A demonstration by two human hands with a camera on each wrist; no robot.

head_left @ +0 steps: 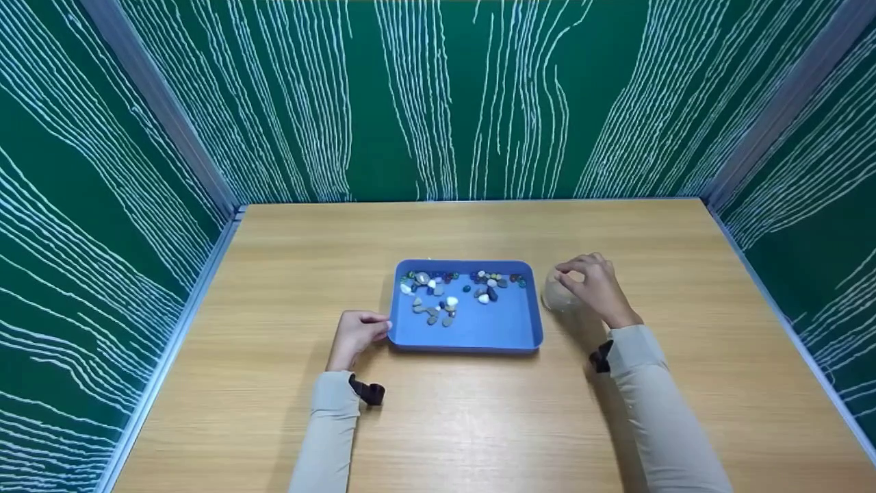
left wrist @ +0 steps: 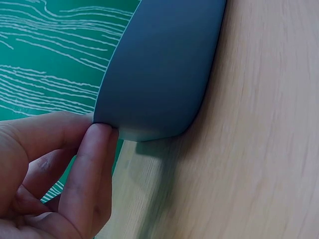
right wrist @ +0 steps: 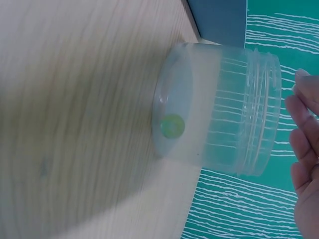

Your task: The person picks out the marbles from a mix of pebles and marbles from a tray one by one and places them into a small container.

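Where Green Panels (head_left: 404,116) Border a Wooden Table (head_left: 445,424), Tray (head_left: 489,330) and Jar (right wrist: 224,112) Stand Side by Side

While white wavy lines streak the panels, whose tops run out of the frame, a person's pale sleeves (head_left: 664,404) reach over the table from the bottom edge, which cuts off the arms. The blue rectangular tray sits near the middle of the tabletop; the left wrist view catches only a cropped stretch of its outer wall. The clear, screw-necked plastic jar stands upright just to the tray's right, its mouth partly covered by a hand in the head view; whether the two touch is hard to tell. The left hand (head_left: 356,335) pinches the tray's left rim toward the near corner, thumb and fingertips closed on the edge. The right hand (head_left: 594,284) is at the jar's mouth, fingers bent and thumb close to the index finger; whether anything small is caught between them cannot be made out. Dark wrist cameras (head_left: 369,392) show at both cuffs. Gray and white pebbles (head_left: 447,320) lie in loose clusters in the tray, mixed with small colored glass beads (head_left: 467,289), too tiny to count. A yellow-green marble (right wrist: 172,126), blurred through the plastic, rests at the jar's bottom.
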